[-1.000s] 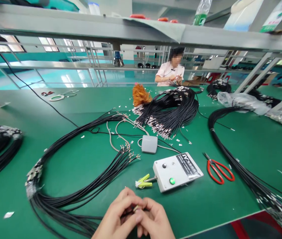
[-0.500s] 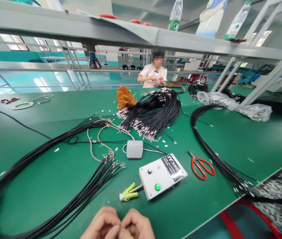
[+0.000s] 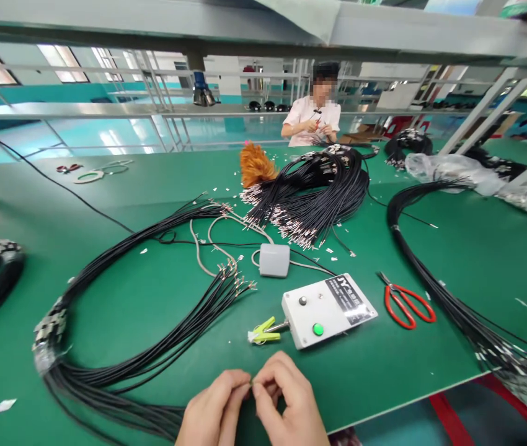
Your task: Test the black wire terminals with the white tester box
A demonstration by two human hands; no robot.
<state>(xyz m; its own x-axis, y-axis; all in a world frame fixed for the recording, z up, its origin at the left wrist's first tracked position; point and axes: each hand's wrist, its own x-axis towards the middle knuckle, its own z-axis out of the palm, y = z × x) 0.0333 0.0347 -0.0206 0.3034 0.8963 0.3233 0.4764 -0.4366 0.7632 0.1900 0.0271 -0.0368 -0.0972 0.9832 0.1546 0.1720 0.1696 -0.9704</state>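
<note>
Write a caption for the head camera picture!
Left hand and right hand close together near black cables and a white box.

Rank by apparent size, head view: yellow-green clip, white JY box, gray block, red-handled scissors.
1. White JY box
2. Red-handled scissors
3. Gray block and yellow-green clip: too alike to rank

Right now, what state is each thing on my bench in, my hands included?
Left hand: pinched; anything held is too small to tell.
Right hand: pinched; likewise.
White box: green button appears lit.
Yellow clip: handles spread.
Red-handled snips: lying flat, handles apart.
Left cable bundle: curved, wrapped at the bend, ends splayed.
Middle cable bundle: coiled, ends loose.
Right cable bundle: curved.
</note>
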